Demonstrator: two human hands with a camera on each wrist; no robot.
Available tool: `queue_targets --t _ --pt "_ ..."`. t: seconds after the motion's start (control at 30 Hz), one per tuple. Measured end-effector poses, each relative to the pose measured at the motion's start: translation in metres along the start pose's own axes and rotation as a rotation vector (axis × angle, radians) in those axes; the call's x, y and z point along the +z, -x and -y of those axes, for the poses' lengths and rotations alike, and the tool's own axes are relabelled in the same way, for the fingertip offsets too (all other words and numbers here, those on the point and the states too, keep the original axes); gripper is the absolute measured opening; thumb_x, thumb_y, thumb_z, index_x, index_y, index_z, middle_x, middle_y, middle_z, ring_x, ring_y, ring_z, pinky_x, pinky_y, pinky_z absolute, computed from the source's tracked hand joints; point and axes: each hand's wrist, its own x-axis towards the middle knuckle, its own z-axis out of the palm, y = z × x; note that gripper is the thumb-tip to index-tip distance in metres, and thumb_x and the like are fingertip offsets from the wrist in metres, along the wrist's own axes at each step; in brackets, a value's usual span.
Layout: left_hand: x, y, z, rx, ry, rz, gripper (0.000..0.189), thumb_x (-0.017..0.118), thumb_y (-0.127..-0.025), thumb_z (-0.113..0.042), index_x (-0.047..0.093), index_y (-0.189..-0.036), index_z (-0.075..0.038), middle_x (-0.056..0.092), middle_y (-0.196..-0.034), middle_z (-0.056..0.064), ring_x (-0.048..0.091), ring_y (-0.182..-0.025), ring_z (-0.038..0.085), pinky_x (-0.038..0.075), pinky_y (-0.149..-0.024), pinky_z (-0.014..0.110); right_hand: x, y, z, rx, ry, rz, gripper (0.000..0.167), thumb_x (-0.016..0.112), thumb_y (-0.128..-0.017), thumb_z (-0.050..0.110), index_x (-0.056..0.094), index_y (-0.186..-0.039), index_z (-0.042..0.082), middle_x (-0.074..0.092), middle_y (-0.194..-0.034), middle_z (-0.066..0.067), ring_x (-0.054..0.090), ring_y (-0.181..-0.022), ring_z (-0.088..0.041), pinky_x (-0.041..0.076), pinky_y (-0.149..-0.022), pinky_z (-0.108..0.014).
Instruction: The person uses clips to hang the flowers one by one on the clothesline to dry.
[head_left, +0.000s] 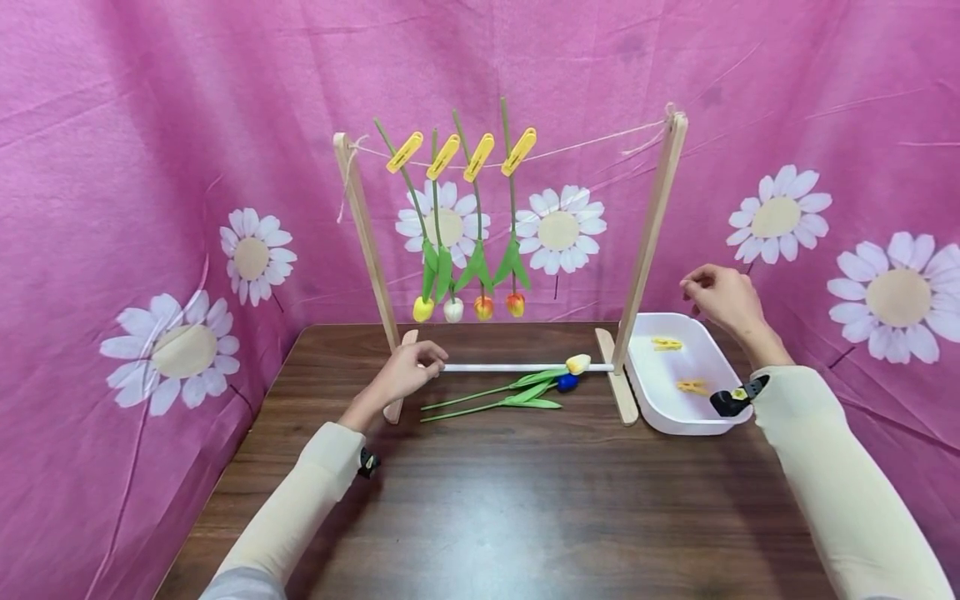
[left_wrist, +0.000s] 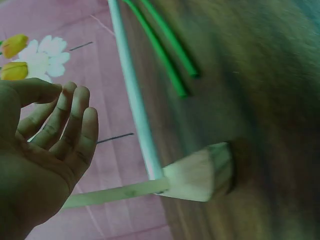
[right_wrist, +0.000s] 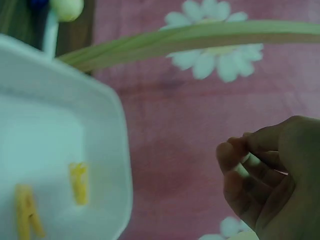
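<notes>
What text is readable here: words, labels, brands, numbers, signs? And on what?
None readable in any view.
Hanging yellow clips: dark marks, too small to tell if they are lettering.
Black wrist camera over the white tub: small yellowish mark, too small to read.
White tub: no lettering visible.
Pink cloth: printed flowers, no lettering visible.

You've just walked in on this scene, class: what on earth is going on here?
Four tulips hang blooms down from a string across a wooden stand, each held by a yellow clothespin. Two more tulips lie on the table, and two loose clips sit in a white tub. A person's left hand is near the stand's left post; the right hand is near the tub. Neither appears to hold anything.
</notes>
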Motion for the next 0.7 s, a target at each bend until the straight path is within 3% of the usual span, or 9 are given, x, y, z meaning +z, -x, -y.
queue_targets --t 0.17,0.3,0.43,0.7 --pt "0.005 0.004 0.012 0.004 -0.076 0.003 0.018 0.068 -0.099 -0.005 0.075 -0.113 0.003 0.079 -0.100 0.011 0.073 -0.094 0.024 0.060 -0.088 0.037 0.015 -0.007 -0.017 -0.006 0.083 0.135 0.029 0.060 -0.107 0.022 0.070 -0.120 -0.001 0.078 -0.097 -0.021 0.074 -0.071 -0.023 0.048 -0.064 -0.035" --pt "0.009 0.007 0.020 0.001 -0.093 0.029 0.017 0.067 -0.099 -0.003 0.074 -0.113 0.003 0.079 -0.101 0.011 0.073 -0.100 0.027 0.059 -0.096 0.045 0.028 -0.013 -0.026 -0.064 0.147 0.222 0.026 0.059 -0.104 0.014 0.071 -0.117 -0.005 0.075 -0.102 -0.025 0.072 -0.088 -0.036 0.053 -0.078 -0.052" --pt "0.015 0.009 0.026 0.007 -0.146 0.041 0.014 0.067 -0.098 -0.002 0.076 -0.110 0.001 0.078 -0.099 0.010 0.073 -0.097 0.024 0.059 -0.092 0.042 0.040 -0.014 -0.035 -0.112 0.209 0.283 0.023 0.058 -0.102 0.007 0.071 -0.114 -0.007 0.073 -0.109 -0.030 0.068 -0.102 -0.046 0.053 -0.090 -0.064" --pt "0.025 0.015 0.028 0.046 -0.222 0.141 0.013 0.070 -0.095 0.001 0.075 -0.107 0.001 0.074 -0.102 0.013 0.072 -0.093 0.024 0.061 -0.086 0.037 0.057 -0.013 -0.052 -0.075 0.283 0.407 0.026 0.061 -0.099 0.003 0.068 -0.120 -0.010 0.071 -0.118 -0.034 0.067 -0.110 -0.050 0.054 -0.094 -0.065"
